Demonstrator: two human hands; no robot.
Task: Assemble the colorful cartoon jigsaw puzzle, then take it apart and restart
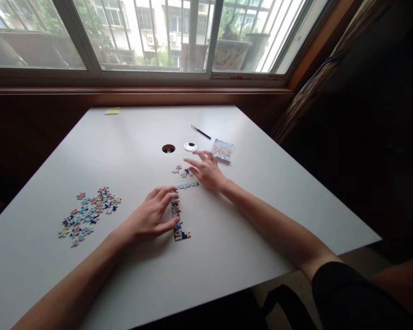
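My left hand (pixel 157 211) rests over the left side of a partly joined jigsaw puzzle (pixel 182 233), its fingers apart and the thumb and fingertips touching the strip of pieces. From the strip's far end a short light-blue row (pixel 188 185) runs to the right. My right hand (pixel 208 170) hovers or rests just beyond that row with fingers spread, and no piece shows in its grasp. Close to its fingertips lie a few loose puzzle pieces (pixel 177 169), partly hidden by the hand. A large loose pile of puzzle pieces (pixel 89 211) spreads out to the left.
On the white table (pixel 261 192), a small colourful picture card (pixel 222 150), a pen (pixel 201 132) and a round silver grommet cover (pixel 190 146) lie beyond my right hand. A cable hole (pixel 168 148) opens beside the cover. A yellow sticky note (pixel 112 111) sits at the far edge, below the window.
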